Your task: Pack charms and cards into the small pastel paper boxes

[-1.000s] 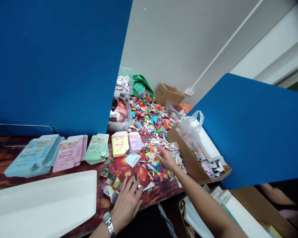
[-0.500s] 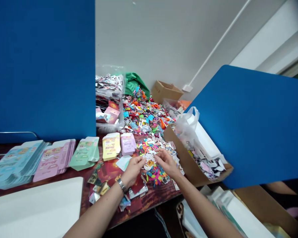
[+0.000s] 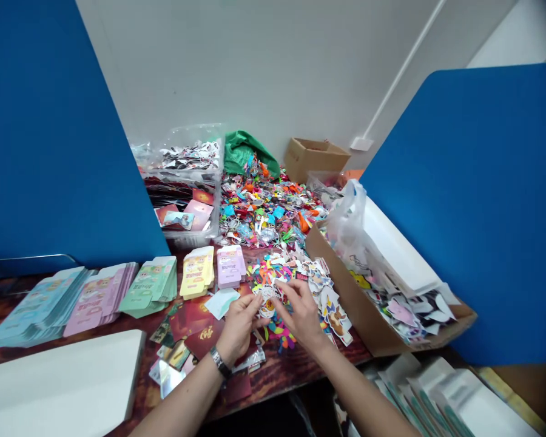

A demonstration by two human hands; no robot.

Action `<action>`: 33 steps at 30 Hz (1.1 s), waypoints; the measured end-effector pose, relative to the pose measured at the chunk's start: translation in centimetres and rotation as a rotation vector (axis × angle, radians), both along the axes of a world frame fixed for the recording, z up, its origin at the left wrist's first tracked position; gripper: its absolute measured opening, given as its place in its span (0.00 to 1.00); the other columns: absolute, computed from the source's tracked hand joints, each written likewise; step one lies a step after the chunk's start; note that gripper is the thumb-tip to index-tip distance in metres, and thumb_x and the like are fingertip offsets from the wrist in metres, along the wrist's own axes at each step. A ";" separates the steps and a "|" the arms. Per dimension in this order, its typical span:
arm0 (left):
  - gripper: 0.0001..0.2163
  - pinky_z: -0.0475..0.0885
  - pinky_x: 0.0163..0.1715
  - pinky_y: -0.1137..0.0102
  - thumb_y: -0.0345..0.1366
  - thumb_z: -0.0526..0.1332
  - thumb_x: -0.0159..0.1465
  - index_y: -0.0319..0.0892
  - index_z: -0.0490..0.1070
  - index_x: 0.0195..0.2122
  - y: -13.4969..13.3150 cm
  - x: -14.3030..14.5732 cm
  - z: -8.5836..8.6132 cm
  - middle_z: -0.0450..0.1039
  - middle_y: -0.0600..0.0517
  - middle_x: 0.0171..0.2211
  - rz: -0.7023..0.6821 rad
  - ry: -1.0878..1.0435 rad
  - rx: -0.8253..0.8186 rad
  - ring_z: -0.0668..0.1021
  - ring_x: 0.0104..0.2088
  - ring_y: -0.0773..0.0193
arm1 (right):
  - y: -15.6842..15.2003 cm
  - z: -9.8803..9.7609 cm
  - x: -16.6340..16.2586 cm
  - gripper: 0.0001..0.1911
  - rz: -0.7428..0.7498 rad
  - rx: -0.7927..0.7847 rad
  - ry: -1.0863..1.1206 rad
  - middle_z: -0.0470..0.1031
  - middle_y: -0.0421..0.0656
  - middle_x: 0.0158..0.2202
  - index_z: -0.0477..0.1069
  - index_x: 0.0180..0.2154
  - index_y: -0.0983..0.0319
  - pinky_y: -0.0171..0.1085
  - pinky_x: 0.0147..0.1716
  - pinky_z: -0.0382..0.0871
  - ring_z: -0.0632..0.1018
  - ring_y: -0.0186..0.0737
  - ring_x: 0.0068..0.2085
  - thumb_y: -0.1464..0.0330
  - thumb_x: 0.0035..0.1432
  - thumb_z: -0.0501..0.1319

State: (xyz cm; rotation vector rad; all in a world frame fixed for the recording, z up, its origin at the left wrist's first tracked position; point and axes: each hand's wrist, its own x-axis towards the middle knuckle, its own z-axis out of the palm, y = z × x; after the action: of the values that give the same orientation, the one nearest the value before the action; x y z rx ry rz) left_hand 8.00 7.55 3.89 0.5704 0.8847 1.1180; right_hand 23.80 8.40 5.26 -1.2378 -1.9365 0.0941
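Observation:
My left hand (image 3: 237, 325), with a metal-band watch at the wrist, pinches a few white-edged cartoon stickers (image 3: 267, 305) between thumb and fingers. At their right edge, my right hand (image 3: 300, 309) is closed with bent fingers on the stickers; its exact hold is partly hidden. Beneath both hands lies a heap of small bright coloured pieces (image 3: 286, 335). More cut-out stickers (image 3: 337, 318) are spread just right of my right hand. Dark red cards (image 3: 204, 340) and a pale sheet (image 3: 221, 303) lie by my left hand.
Stacks of blue (image 3: 36, 303), pink (image 3: 95, 297), green (image 3: 149, 285), yellow (image 3: 197, 272) and purple (image 3: 230, 266) packets line the left. Behind are clear bins (image 3: 218, 206) and a mound of trinkets (image 3: 273, 206). A carton (image 3: 346, 303) stands right; blue partitions (image 3: 482, 212) flank the table.
The view has shifted, showing more of the right-hand carton. My right hand has moved slightly over the stickers, its fingers more bent. The left hand keeps its pinch.

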 end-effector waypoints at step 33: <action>0.12 0.76 0.20 0.74 0.42 0.66 0.58 0.39 0.70 0.34 0.9 -1.3 -0.2 0.77 0.51 0.31 0.105 0.054 -0.165 0.78 0.25 0.68 | -0.3 -1.3 2.8 0.07 -0.001 -0.259 0.163 0.76 0.43 0.34 0.70 0.39 0.58 0.38 0.37 0.73 0.78 0.42 0.36 0.64 0.65 0.54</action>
State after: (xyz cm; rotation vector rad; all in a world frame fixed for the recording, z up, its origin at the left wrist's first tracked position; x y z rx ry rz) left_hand 6.69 8.44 3.72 0.4232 1.0531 1.1156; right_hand 26.64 8.13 3.96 -1.3531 -1.8222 0.4446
